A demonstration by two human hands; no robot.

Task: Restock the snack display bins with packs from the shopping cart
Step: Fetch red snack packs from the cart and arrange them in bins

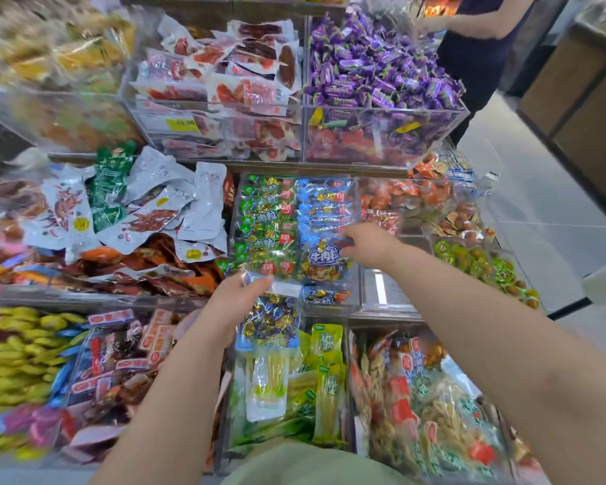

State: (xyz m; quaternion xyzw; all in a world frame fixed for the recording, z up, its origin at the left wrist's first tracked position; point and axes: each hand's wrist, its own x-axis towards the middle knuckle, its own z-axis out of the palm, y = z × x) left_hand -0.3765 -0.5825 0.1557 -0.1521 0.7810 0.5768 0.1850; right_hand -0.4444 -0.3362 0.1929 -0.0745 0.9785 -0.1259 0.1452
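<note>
tiered clear bins (pixel 382 108) of snacks fill my view, with a second person (pixel 480 47) at the far right end. my left hand (pixel 237 302) grips, thumb pressed over the top seam of a clear pack (pixel 272 320) and the other fingers behind it, so the pack hangs upright just in front of the middle bin (pixel 354 299). the pack is see-through film with a pale header strip, stuffed with small blue-and-gold wrapped pieces. my right hand (pixel 368 245) reaches into the middle bin, fingertips curled at the edge of the blue packs (pixel 324 208); i cannot tell whether they pinch one or only push it aside, i'd guess to make room. those stand in a row beside green packs (pixel 266 218), so i judge the held one belongs on the blue side. the cart is out of view.
</note>
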